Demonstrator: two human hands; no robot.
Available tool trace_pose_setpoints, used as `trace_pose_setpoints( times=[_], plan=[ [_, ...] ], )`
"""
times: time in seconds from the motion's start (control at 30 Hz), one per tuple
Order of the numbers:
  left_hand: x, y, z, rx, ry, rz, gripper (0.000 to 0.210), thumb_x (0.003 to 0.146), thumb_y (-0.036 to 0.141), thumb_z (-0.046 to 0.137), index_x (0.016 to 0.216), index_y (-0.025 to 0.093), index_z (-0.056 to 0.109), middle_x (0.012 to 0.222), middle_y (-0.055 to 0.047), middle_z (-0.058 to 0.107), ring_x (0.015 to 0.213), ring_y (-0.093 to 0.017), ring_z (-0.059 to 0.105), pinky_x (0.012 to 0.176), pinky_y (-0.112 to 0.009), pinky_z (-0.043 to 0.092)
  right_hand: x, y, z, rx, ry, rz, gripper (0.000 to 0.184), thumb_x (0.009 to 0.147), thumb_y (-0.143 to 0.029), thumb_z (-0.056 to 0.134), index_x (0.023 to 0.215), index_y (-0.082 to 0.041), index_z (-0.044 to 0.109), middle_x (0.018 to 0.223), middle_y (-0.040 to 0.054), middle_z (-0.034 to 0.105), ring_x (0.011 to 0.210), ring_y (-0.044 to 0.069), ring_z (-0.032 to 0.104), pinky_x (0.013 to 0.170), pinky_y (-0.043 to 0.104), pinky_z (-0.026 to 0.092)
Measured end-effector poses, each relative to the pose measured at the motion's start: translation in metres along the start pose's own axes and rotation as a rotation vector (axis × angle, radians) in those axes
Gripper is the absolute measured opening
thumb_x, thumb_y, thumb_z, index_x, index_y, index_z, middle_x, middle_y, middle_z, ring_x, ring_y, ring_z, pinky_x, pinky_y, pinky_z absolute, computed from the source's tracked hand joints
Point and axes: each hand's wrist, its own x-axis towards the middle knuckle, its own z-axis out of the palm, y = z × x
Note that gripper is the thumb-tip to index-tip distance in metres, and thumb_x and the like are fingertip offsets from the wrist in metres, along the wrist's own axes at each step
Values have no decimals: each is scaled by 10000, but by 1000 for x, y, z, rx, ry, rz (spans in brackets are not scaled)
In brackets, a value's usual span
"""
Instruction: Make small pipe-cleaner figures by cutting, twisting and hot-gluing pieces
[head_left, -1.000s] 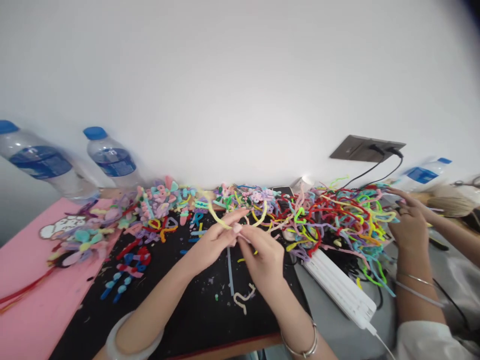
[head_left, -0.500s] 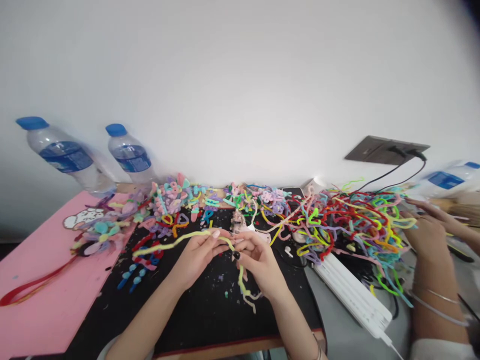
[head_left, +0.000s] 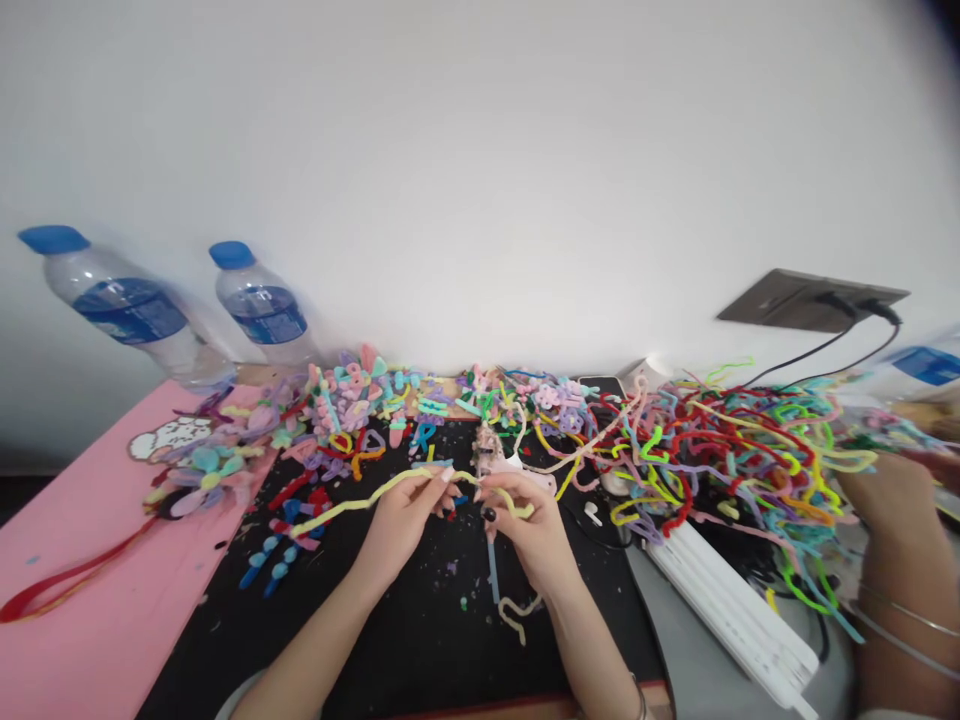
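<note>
A pale yellow pipe cleaner (head_left: 352, 504) runs between my two hands over the black mat (head_left: 390, 630). My left hand (head_left: 409, 515) pinches it between thumb and fingers, and its long loose end slants down to the left. Just to the right, my right hand (head_left: 531, 525) also has its fingers closed on the yellow pipe cleaner, which bends over the fingers. Under the right hand a thin pale-blue stick (head_left: 493, 572) points downward; its upper end is hidden. Close by it hangs a crinkled pale yellow strand (head_left: 513, 625). Blue pipe-cleaner pieces (head_left: 270, 565) lie beyond the left end.
Pipe-cleaner flowers (head_left: 352, 385) line the wall, and a tangle of pipe cleaners (head_left: 720, 450) heaps up at right. Two bottles (head_left: 262, 305) stand at left by a pink board (head_left: 82, 560). A white power strip (head_left: 731, 610) and another person's arm (head_left: 896, 560) are on the right.
My view has turned slightly. My hands still grip the yellow pipe cleaner, but the right fingers have shifted and its bend now lies over them. The pale-blue stick now shows below the right hand.
</note>
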Motion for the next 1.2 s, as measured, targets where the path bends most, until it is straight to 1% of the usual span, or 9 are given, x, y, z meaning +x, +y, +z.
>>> trace_pose_setpoints(
  times=[0.07, 0.13, 0.23, 0.33, 0.5, 0.7, 0.77, 0.87, 1.2],
  plan=[
    [-2, 1, 0, 106, 7, 32, 311, 782, 423, 589, 662, 141, 644, 607, -8, 606, 574, -129, 547, 583, -229, 440, 0, 5, -2, -52, 104, -18, 92, 767, -259, 643, 817, -216, 707, 631, -8, 608, 489, 103, 480, 457, 221, 407],
    [-5, 3, 1, 151, 9, 66, 321, 780, 417, 587, 613, 145, 623, 583, 1, 585, 544, -119, 529, 569, -222, 426, 0, 8, -4, -88, 216, -46, 128, 787, -282, 626, 722, -195, 695, 574, -9, 589, 466, 103, 459, 447, 225, 379],
    [-7, 5, 2, 126, -51, 49, 356, 785, 425, 569, 576, 141, 617, 569, -1, 566, 499, -103, 498, 523, -216, 398, -1, 8, -5, -67, 358, -84, 124, 751, -276, 671, 669, -183, 661, 575, -14, 584, 488, 104, 461, 457, 221, 365],
    [-7, 2, 3, 32, -144, -16, 368, 782, 422, 570, 560, 131, 618, 552, -7, 558, 467, -91, 474, 476, -209, 361, -2, 5, -4, 30, 410, -79, 144, 732, -283, 690, 659, -179, 623, 559, -29, 545, 487, 94, 438, 444, 207, 348],
    [-5, -7, 0, -123, -237, -115, 354, 786, 374, 588, 546, 115, 609, 472, 8, 505, 400, -58, 409, 427, -196, 276, -3, -3, -8, 241, 373, -74, 167, 740, -242, 689, 643, -179, 569, 552, -43, 482, 482, 72, 397, 424, 177, 327],
    [-5, -8, -3, -426, -259, -253, 277, 730, 258, 636, 519, 128, 511, 456, 45, 433, 369, -33, 326, 404, -190, 218, -4, -9, -14, 427, 136, -19, 137, 763, -261, 668, 708, -179, 573, 585, -43, 461, 432, 53, 355, 365, 159, 301],
    [-5, -8, -4, -476, -299, -279, 253, 731, 227, 622, 529, 129, 506, 456, 48, 436, 358, -27, 303, 404, -191, 214, -4, -10, -14, 418, 92, -26, 145, 760, -259, 672, 696, -179, 570, 577, -45, 455, 429, 54, 356, 365, 160, 321],
    [-4, -10, -5, -493, -337, -274, 255, 749, 220, 596, 530, 127, 505, 451, 47, 433, 354, -26, 292, 406, -194, 212, -4, -11, -14, 349, 88, -42, 153, 747, -244, 684, 677, -181, 562, 585, -36, 480, 447, 65, 384, 378, 166, 361],
    [-4, -9, -4, -372, -262, -217, 276, 755, 276, 596, 547, 138, 478, 483, 50, 433, 391, -36, 293, 421, -195, 232, -6, -13, -18, 185, 142, 3, 214, 738, -333, 668, 709, -192, 509, 742, -19, 499, 477, 70, 419, 397, 194, 381]
  ],
)
